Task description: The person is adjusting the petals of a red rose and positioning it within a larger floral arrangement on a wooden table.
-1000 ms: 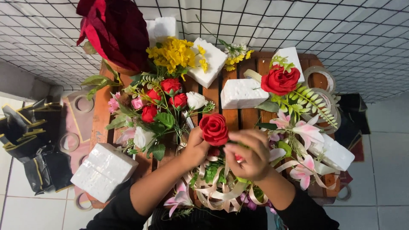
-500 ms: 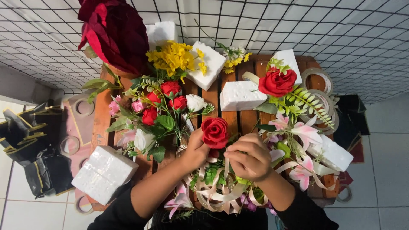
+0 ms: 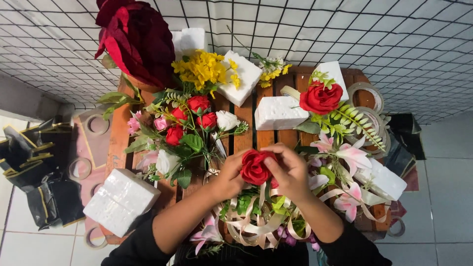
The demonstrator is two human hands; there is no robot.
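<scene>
Head view: left hand (image 3: pixel 227 178) and right hand (image 3: pixel 291 172) both grip closed on red rose (image 3: pixel 254 166), held over ribbon arrangement (image 3: pixel 258 221) at wooden worktop (image 3: pixel 244 130) front edge. White foam block (image 3: pixel 278 112) just behind.

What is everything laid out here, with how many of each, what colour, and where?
Red rose: one, red, held between both hands at the centre.
Bouquet: one, red, pink and white blooms, left of the hands.
Yellow flowers: one bunch, top centre.
Big bloom: one, dark red, top left.
Rose on foam: one, red, upper right.
Foam blocks: at least six, white, scattered over the table.
Lilies: several, pink-white, right.
Ribbon: cream loops, below the hands.
Table: one, brown slats.
Tape rolls: a few, right edge.
Left hand: on the rose.
Right hand: on the rose.
</scene>
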